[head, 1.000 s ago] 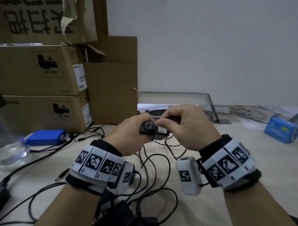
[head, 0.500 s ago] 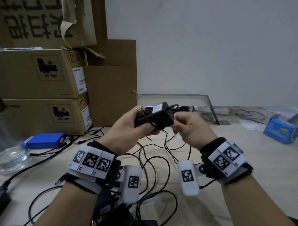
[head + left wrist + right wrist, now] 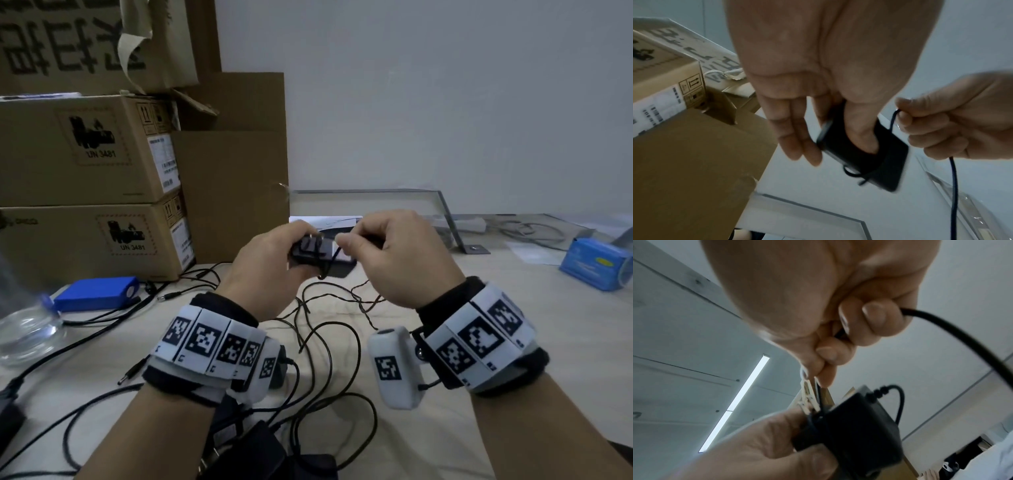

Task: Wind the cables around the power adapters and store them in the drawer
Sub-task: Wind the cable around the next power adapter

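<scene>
A small black power adapter point(image 3: 317, 255) with metal prongs is held in the air above the table, gripped by my left hand point(image 3: 270, 260) between thumb and fingers point(image 3: 861, 129). My right hand point(image 3: 387, 253) pinches its thin black cable point(image 3: 953, 186) right beside the adapter point(image 3: 855, 431), and a turn of cable crosses the adapter body. The loose cable point(image 3: 329, 308) trails down onto the table in loops. More black adapters point(image 3: 246, 448) and tangled cables lie at the near edge under my wrists. No drawer is in view.
Stacked cardboard boxes point(image 3: 89, 178) stand at the back left. A blue box point(image 3: 96, 293) and a clear plastic bottle point(image 3: 24, 329) lie at the left. A metal bracket point(image 3: 455, 226), a grey cable and a blue packet point(image 3: 596, 265) sit at the back right.
The adapter was turned up and back down between the frames. My right hand swung out to the right and has come back over the adapter with the cable, laying a turn across it.
</scene>
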